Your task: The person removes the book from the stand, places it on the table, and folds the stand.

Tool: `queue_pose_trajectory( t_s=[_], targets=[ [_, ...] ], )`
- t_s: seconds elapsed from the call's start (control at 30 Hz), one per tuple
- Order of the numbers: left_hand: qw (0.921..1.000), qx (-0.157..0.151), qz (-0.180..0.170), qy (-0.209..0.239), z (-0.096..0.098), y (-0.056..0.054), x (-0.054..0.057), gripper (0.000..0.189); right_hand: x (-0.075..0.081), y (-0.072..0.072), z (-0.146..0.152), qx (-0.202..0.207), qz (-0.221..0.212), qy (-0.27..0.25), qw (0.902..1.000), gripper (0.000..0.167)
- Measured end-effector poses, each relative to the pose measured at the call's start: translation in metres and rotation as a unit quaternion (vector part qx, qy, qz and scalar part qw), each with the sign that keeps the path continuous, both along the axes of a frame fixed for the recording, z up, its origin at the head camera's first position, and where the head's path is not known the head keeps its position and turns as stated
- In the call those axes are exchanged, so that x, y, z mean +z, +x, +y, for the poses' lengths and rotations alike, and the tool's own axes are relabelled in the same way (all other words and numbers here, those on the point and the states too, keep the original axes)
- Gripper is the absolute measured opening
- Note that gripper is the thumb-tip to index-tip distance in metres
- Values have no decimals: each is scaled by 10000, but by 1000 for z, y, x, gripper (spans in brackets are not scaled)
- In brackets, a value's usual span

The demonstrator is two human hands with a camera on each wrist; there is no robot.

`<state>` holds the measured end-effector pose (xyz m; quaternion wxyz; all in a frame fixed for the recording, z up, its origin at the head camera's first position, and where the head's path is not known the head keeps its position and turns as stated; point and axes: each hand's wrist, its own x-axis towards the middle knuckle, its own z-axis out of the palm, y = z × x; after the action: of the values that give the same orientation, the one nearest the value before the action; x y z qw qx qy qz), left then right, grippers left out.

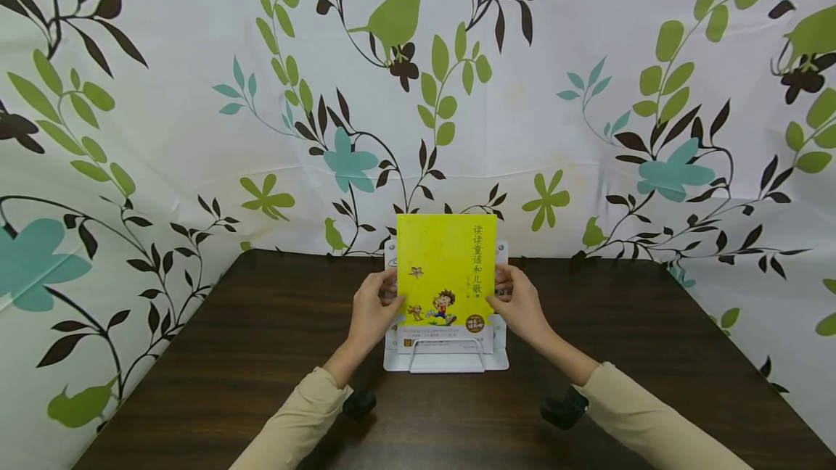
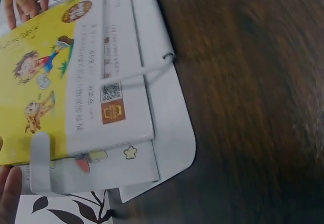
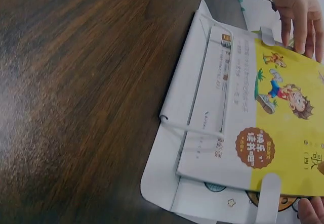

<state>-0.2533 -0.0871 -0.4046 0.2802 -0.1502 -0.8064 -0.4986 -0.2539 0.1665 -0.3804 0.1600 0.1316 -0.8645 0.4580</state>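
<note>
A yellow children's book (image 1: 439,256) with Chinese characters and a cartoon child stands upright on a white book stand (image 1: 392,360). My left hand (image 1: 372,310) pinches the book's left edge, thumb in front and the other fingers behind. At the right edge, my right hand (image 1: 520,304) holds it the same way. A white wire bar (image 3: 190,129) crosses in front of the book's lower white band. White side clips show in the wrist views: one clip (image 2: 40,166) overlaps a lower corner area of the cover, and another clip (image 3: 269,196) does so at the opposite side.
The stand is on a dark brown wooden table (image 1: 261,383). Behind it hangs a white cloth (image 1: 509,114) printed with leaves, flowers and birds. A black wrist device (image 1: 564,408) is under the right forearm, and a similar device (image 1: 359,405) under the left.
</note>
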Motion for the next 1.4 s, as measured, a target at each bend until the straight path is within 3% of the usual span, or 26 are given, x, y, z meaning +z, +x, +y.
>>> queue_pose_trajectory(
  t_s=[0.23, 0.43, 0.6, 0.93, 1.17, 1.4],
  targets=[
    [9998, -201, 53, 12, -1, -5, -3, 42, 4, -4, -2, -312, -112, 36, 9994, 43],
    [9995, -302, 110, 32, -2, -8, -7, 44, 1, -5, -2, -197, 200, 161, 9995, 36],
    [9993, -355, 57, 121, 1, -8, -11, 47, -6, -4, 0, -18, 514, 175, 9985, 38],
    [9987, -366, 292, 199, 3, -8, -12, 52, -19, -6, 5, 349, 870, 83, 9956, 41],
    [9986, -367, 283, 264, 2, -7, -13, 55, -27, -4, 3, 334, 1284, -63, 9911, 49],
    [9973, -418, 579, 148, 0, -9, -13, 56, -29, -4, 2, 235, 1404, -294, 9894, 50]
  ],
)
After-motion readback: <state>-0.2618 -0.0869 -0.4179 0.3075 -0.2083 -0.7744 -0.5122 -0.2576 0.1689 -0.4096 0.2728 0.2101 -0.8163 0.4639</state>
